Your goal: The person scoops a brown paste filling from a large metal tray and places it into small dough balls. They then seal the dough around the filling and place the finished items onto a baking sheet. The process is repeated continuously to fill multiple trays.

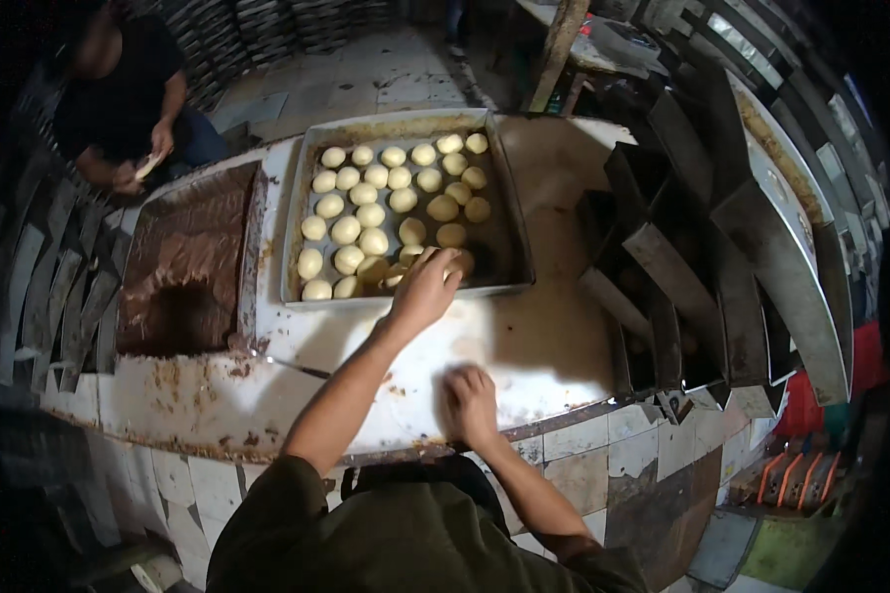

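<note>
From where I stand, the pale surface (pixel 554 341) runs across the room under patchy light, its top smeared and crusted with brown along the left and near edge. A wide metal tray (pixel 396 127) sits on it, and the dough balls (pixel 345 230), round and pale, lie in loose rows inside, with a shadowed stretch at the near right corner. The person's left hand (pixel 425 287) reaches over the tray's near edge, fingers bent down among the dough balls; I cannot tell whether it grips one. The right hand (pixel 472 400) is on the surface nearer the body, fingers loosely curled, and I can't see whether anything is under them. Left of the tray is a box of brown paste (pixel 188 252), scooped hollow at the near end, with a thin dark handle (pixel 302 368) close by. Metal tins (pixel 674 267) pile up at the right end. Beyond the far left corner a co-worker (pixel 153 59) in black holds a pale piece (pixel 148 165). Worn, mismatched tiles (pixel 574 479) cover the floor, and a wooden post (pixel 559 54) stands behind the surface.
</note>
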`<state>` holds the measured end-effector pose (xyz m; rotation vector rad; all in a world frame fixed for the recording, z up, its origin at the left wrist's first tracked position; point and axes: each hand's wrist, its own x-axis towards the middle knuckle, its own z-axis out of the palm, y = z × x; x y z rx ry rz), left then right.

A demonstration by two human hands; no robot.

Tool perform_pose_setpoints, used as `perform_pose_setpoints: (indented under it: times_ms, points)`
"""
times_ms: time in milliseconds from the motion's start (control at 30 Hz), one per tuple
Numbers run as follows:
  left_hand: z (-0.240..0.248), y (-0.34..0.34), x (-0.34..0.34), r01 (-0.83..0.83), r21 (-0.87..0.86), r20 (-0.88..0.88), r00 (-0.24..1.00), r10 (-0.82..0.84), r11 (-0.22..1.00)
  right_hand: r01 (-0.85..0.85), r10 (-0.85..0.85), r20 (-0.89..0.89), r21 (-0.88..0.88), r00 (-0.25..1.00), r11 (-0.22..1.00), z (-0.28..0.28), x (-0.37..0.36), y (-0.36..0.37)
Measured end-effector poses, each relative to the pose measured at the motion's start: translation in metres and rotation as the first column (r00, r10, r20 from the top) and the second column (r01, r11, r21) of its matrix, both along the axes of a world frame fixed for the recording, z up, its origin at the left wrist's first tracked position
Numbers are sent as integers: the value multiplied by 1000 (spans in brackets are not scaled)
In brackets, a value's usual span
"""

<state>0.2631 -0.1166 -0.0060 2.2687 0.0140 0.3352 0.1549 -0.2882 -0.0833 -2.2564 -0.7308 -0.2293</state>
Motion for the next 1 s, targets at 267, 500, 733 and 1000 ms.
perform_pose_setpoints:
  times_ms: [267, 500, 733, 1000]
  points:
    - [-6, -8, 77, 382, 359, -442, 873, -205, 851, 264, -285, -165, -138, 944, 955, -1, 65, -68]
    - [-91, -19, 103, 133, 720, -142, 989, -43, 681, 56, -31, 111, -234, 993, 971, 19, 0, -63]
    - [16, -61, 90, 35, 249, -248, 968, 28, 968, -398, 320, -678, 44, 662, 916, 203, 3, -219]
    - [94, -71, -56, 50, -994, 77, 951, -299, -96, 376, -311, 298, -194, 903, 906, 459, 102, -298]
